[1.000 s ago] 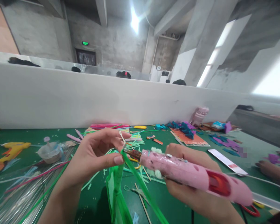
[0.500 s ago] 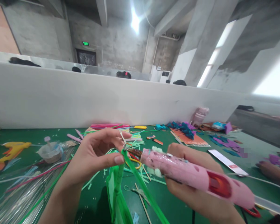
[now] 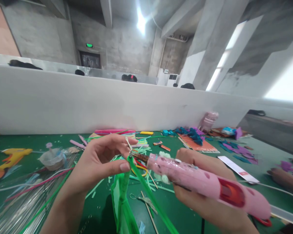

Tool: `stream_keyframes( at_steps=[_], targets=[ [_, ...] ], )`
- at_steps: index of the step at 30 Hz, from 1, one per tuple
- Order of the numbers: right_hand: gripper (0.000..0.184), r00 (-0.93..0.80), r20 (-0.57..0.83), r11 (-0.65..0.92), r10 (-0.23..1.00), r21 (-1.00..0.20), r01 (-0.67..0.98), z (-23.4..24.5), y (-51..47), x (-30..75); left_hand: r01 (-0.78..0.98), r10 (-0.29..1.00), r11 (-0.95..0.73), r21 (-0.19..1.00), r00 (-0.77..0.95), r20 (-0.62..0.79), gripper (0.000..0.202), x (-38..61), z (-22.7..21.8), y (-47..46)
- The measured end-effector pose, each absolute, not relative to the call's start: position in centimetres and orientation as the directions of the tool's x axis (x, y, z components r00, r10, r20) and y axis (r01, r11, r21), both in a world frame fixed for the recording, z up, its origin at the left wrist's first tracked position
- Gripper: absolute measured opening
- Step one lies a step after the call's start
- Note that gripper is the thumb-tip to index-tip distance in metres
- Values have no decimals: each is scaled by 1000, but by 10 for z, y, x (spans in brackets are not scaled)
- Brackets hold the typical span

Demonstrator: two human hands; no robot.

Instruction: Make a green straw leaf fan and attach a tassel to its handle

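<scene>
My left hand is closed in a pinch at the top of a green-wrapped stem with green leaf-like pieces. A pale thread or wire sticks up from that tip. From the same spot a loose strip of green tape runs down to the right. My right hand is wrapped round a pink hot glue gun with a clear glue stick in its rear. The gun's brownish nozzle points at the stem's tip; whether they touch I cannot tell.
A yellow glue gun and a plastic cup lie left, beside a bundle of wires. A phone, purple and blue scraps and another person's hand are right. A white partition stands behind.
The pink glue gun and my right hand have shifted very slightly to the right and down. My left hand and the stem look unmoved.
</scene>
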State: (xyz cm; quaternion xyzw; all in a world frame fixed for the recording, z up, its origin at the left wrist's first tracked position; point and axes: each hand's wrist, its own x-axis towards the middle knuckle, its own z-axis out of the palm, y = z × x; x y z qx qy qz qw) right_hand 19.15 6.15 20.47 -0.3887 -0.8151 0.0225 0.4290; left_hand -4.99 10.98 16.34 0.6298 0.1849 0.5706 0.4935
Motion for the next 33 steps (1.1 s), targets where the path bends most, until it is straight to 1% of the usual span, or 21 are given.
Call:
stream_keyframes(
  at_steps=[5,10,13,17,21,27,33],
  targets=[
    [17,-328,682,688,653,-355,633,209,63,190,-326,796,-449,832,277,538,37,-51,163,109],
    [18,-312,679,686,665,-389,615,206,63,190,-335,794,-451,827,274,543,37,-50,164,109],
    [19,-324,653,673,684,-396,625,205,61,192,-343,792,-447,826,276,544,37,-49,164,110],
    [18,-341,637,667,691,-379,641,205,60,196,-346,796,-441,828,274,539,37,-49,164,110],
    [18,-336,659,670,672,-349,655,206,62,195,-346,794,-441,828,279,539,36,-49,163,111],
    [15,-305,678,685,669,-404,606,205,62,190,-339,796,-448,827,269,542,37,-49,163,109],
    [18,-337,649,668,682,-366,648,208,60,194,-338,793,-450,827,274,544,36,-50,164,109]
  ],
)
